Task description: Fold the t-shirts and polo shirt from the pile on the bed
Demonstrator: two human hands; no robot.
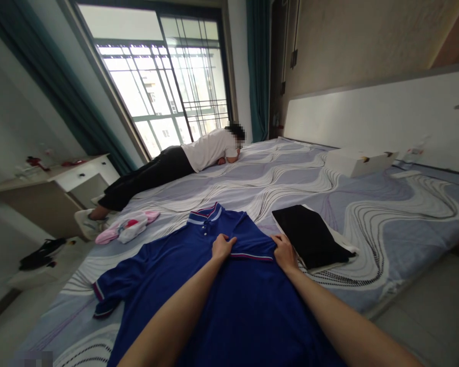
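A blue polo shirt [168,285] lies spread on the bed, its striped collar pointing away from me and its buttons facing up. The sleeve on the right is folded inward over the body of the shirt, its striped cuff edge showing. My left hand [222,246] pinches the shirt near the inner part of that sleeve. At the sleeve's outer edge, my right hand [285,252] is closed on the fabric. The other sleeve stretches out flat to the left. Just beyond my right hand is a folded stack of black and white clothes [311,237].
The bed [260,186] has a wavy-patterned sheet. Another person [206,148] lies across its far left side. Crumpled pink and white clothing [128,228] sits left of the shirt. A white box [357,162] and a clear bottle [412,155] stand near the headboard [382,107].
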